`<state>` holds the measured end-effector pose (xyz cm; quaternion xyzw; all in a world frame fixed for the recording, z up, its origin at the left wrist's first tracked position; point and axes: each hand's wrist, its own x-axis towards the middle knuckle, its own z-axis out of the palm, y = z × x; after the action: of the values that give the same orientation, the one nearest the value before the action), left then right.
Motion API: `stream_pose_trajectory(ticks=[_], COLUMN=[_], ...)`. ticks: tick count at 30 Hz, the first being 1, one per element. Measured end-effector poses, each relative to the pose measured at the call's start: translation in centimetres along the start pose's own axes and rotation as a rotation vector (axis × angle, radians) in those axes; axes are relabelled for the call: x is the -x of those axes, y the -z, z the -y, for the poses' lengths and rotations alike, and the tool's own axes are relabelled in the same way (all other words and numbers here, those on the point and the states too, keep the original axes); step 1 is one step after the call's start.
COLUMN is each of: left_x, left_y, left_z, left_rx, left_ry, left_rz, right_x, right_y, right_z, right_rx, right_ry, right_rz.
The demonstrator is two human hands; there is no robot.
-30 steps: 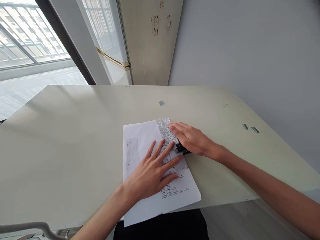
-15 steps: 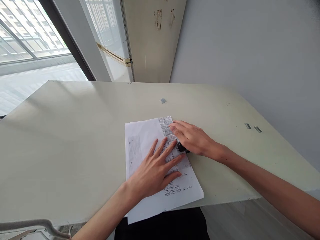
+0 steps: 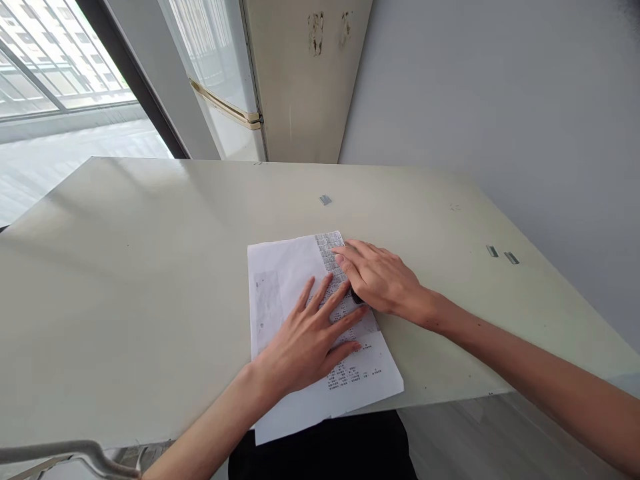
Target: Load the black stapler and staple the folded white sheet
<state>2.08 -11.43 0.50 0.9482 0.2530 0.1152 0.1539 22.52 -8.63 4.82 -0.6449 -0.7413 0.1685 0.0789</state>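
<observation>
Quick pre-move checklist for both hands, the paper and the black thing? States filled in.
1. Left hand flat on the paper, fingers spread: ok.
2. Right hand over the black thing: ok.
3. Right hand's grip on the black thing: cannot tell, mostly hidden under the hand.
4. Left fingers clear of the black thing: cannot tell, very close.
5. Paper fully on the table: not ok, near end overhangs the edge.
6. Small strips apart from the paper: ok.

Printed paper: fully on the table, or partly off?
Partly off: under the left hand, the printed paper has its lower-left corner past the near edge of the table, over black trousers.
</observation>
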Motion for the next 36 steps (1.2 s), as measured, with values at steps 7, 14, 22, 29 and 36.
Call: stream_pose_trajectory(ticks=[7,14,22,29,36], left_x=[0.0,0.0,0.8,1.8,2.0], left_y=[0.1,-0.2,-0.1,0.4,1.8], left_z=[-0.2,0.3,1.9,4.0,5.3], left_rx=[0.044,0.030,-0.019,-0.080,-0.088], left_ry=[-0.019,-0.012,-0.011,0.038,0.082], left_rz=[-0.058,-0.051,-0.060,-0.043,-0.007], right_x=[-0.1,-0.4,1.8,3.9,2.4], right_y=[-2.2,-0.8,0.1,-2.0,-1.6], right_z=[0.2,-0.8,-5.4,-10.8,-11.5], right_rx=[0.168,-0.149,-0.393,-0.510,-0.616], right_ry=[0.076,0.007,0.148,0.092,0.081], right_rz=[-0.145,-0.050,-0.153,-0.153,-0.102])
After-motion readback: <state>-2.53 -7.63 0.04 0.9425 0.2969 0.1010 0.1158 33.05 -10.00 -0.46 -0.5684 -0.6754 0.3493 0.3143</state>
